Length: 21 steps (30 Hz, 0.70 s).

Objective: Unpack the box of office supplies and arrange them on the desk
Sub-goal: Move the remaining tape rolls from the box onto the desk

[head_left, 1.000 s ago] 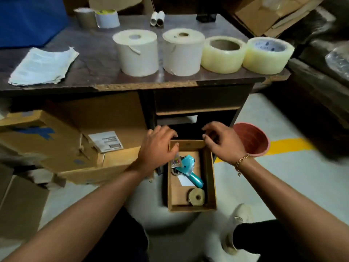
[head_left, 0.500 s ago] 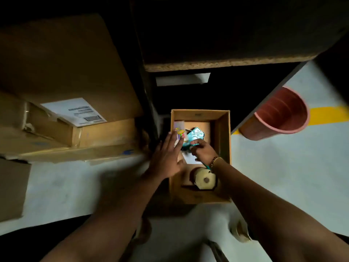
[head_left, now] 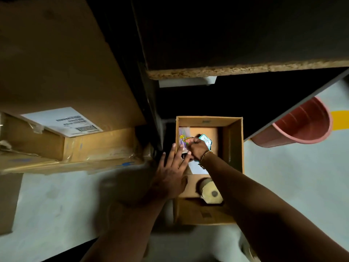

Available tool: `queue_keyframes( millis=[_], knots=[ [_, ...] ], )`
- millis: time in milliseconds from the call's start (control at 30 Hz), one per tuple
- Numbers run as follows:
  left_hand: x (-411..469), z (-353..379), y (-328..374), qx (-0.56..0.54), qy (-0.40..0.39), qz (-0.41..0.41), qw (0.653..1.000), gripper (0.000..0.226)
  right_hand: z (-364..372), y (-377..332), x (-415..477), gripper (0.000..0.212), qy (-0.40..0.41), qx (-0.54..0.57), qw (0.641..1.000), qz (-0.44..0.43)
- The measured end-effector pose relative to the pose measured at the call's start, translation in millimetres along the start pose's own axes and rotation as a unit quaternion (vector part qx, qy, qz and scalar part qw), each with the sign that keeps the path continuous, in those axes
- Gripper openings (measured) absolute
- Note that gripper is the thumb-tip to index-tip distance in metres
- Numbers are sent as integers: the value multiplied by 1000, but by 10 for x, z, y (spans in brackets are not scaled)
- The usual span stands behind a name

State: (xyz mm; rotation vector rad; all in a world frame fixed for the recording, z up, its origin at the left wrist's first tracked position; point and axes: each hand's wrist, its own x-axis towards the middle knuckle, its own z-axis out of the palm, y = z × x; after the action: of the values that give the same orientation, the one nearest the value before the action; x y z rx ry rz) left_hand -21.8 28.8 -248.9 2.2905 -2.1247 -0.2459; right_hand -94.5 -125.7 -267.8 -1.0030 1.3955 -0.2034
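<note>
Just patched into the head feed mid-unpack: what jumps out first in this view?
Both hands are down in the open cardboard box on the floor at centre: the right hand pinches a colourful packet by the teal tape dispenser, the left hand lies flat beside it. A tape roll sits nearer; a red bucket stands right.

A storeroom or packing area: labelled shipping cartons (head_left: 62, 129) stacked on painted concrete floor (head_left: 294, 176) beside a chipboard desk (head_left: 245, 69).

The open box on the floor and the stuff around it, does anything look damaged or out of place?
Inside the small open box nothing looks spilled or broken. The big cardboard carton to its left does look rough: its clear tape is wrinkled and peeling along the edges. The red bucket lies tipped on its side on the floor.
</note>
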Motion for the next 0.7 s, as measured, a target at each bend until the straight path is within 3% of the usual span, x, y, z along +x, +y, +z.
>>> queue_keyframes(
  millis=[100,233,333,400,467,533,567,633,700],
  knots=[
    [-1,-28,1,-25,-17,-11,999,81,-180,9,-218,28,-8,21,1000,14],
    [-2,-312,92,-31,-120,-29,992,83,-453,63,-789,29,-22,60,998,14],
    [-51,-736,282,-128,-107,-81,983,79,-639,72,-1268,30,-23,81,996,5],
    [-77,-1019,445,-303,-98,-153,936,73,-731,54,-1551,29,-22,96,995,-7],
    [-108,-1300,572,-514,-80,-208,828,60,-796,-19,-1841,28,-23,112,993,-15],
    [-171,-1488,651,-635,-67,-238,732,42,-833,-132,-2154,31,-32,129,991,-24],
    [-243,-1662,702,-668,-71,-244,699,39,-846,-193,-2324,31,-39,137,989,-31],
    [-399,-2032,805,-705,-70,-235,665,42,-859,-313,-2656,31,-59,151,985,-52],
    [-557,-2335,861,-720,-59,-221,656,45,-845,-414,-2967,31,-78,146,983,-79]
  ],
)
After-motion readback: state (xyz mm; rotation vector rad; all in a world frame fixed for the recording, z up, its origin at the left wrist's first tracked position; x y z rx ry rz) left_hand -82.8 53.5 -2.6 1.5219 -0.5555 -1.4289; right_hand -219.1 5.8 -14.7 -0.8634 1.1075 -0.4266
